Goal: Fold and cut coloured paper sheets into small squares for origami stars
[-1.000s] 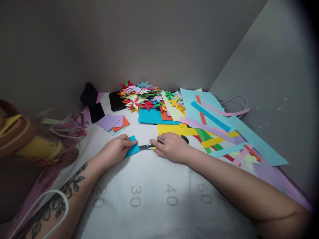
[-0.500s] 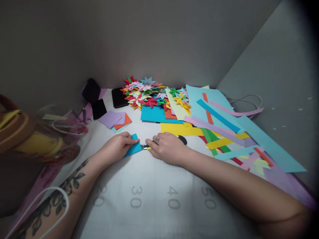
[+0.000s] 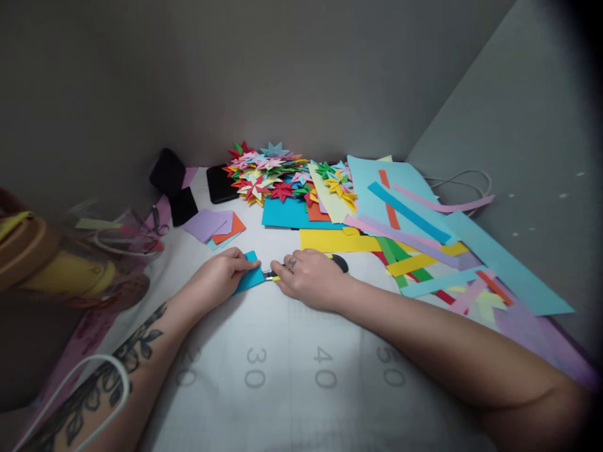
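Note:
My left hand (image 3: pixel 214 279) presses a small blue paper piece (image 3: pixel 250 279) flat on the white cutting mat (image 3: pixel 282 364), fingers closed over it. My right hand (image 3: pixel 308 277) grips a craft knife (image 3: pixel 272 275) with a yellow and black handle. Its metal blade end meets the right edge of the blue piece. A ring shows on one finger of the right hand.
Behind lie a pile of folded paper stars (image 3: pixel 277 172), coloured sheets and strips (image 3: pixel 405 232), a stack of small paper squares (image 3: pixel 214 226), a black phone (image 3: pixel 220 183), small scissors (image 3: pixel 157 218) and a clear bag (image 3: pixel 70 257) at the left. Grey walls enclose the desk.
My right hand with the knife has slid left toward the blue piece, so less blade shows. The left hand keeps holding the paper. The view has shifted slightly.

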`<state>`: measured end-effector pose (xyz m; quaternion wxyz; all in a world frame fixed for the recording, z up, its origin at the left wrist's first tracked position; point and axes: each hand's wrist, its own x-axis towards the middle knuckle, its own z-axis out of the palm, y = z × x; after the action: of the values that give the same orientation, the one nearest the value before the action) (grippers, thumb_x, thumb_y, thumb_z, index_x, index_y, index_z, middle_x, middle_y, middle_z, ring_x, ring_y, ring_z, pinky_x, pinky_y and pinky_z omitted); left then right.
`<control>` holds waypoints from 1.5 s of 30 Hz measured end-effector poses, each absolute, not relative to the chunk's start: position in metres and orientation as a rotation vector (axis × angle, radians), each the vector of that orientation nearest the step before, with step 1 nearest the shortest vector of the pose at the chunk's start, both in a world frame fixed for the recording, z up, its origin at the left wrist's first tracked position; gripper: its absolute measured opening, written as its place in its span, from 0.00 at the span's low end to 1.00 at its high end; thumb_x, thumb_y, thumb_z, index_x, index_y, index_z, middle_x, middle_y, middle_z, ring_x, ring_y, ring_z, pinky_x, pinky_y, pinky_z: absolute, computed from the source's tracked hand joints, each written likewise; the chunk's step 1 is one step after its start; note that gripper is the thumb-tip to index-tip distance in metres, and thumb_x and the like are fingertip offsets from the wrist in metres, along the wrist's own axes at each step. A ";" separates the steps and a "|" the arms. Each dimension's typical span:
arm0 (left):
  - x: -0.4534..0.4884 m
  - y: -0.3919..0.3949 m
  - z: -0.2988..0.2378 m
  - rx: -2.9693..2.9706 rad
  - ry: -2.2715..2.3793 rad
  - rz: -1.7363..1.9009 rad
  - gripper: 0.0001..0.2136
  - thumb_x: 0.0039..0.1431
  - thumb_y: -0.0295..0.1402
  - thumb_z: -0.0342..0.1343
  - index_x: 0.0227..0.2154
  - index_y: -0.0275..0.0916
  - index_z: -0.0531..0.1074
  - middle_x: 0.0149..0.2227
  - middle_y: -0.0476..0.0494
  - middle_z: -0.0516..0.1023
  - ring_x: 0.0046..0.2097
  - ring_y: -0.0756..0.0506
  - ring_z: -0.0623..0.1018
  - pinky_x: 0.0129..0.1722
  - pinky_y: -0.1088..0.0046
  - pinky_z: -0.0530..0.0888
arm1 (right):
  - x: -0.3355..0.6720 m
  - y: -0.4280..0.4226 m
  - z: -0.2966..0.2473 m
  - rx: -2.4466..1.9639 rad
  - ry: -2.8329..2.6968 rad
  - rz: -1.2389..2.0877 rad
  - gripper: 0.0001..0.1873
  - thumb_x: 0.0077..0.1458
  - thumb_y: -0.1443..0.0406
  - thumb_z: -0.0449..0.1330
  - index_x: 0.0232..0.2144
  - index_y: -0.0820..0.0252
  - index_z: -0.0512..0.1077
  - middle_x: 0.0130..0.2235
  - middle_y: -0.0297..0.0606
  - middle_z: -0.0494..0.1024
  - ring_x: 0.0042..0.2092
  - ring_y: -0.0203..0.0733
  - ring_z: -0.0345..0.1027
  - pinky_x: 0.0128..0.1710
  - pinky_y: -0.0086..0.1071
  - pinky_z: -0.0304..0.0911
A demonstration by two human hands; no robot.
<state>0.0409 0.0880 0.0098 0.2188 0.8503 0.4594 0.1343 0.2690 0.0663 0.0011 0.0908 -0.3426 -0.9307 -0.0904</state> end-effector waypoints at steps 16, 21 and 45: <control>0.038 0.087 0.001 2.376 1.326 0.378 0.14 0.65 0.37 0.48 0.38 0.43 0.80 0.30 0.47 0.71 0.32 0.49 0.70 0.33 0.72 0.66 | 0.269 0.057 0.000 -1.062 -2.753 -0.326 0.17 0.65 0.61 0.47 0.45 0.68 0.71 0.33 0.46 0.76 0.34 0.46 0.68 0.31 0.37 0.52; 0.037 0.088 -0.001 2.342 1.333 0.390 0.14 0.65 0.37 0.48 0.38 0.42 0.80 0.30 0.47 0.71 0.31 0.49 0.70 0.34 0.72 0.66 | 0.271 0.055 -0.001 -1.070 -2.742 -0.346 0.17 0.65 0.61 0.48 0.45 0.68 0.71 0.32 0.46 0.76 0.33 0.46 0.68 0.31 0.37 0.51; 0.032 0.085 0.023 2.343 1.204 -0.062 0.20 0.58 0.39 0.56 0.54 0.46 0.70 0.37 0.47 0.65 0.38 0.47 0.69 0.38 0.74 0.65 | 0.274 0.054 0.003 -1.048 -2.732 -0.397 0.14 0.61 0.62 0.52 0.41 0.67 0.72 0.30 0.44 0.76 0.31 0.43 0.65 0.30 0.36 0.48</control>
<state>0.0322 0.0851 0.0233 0.2503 0.8609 0.4424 -0.0226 0.2738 0.0543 0.0033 0.0941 -0.3532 -0.9211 -0.1339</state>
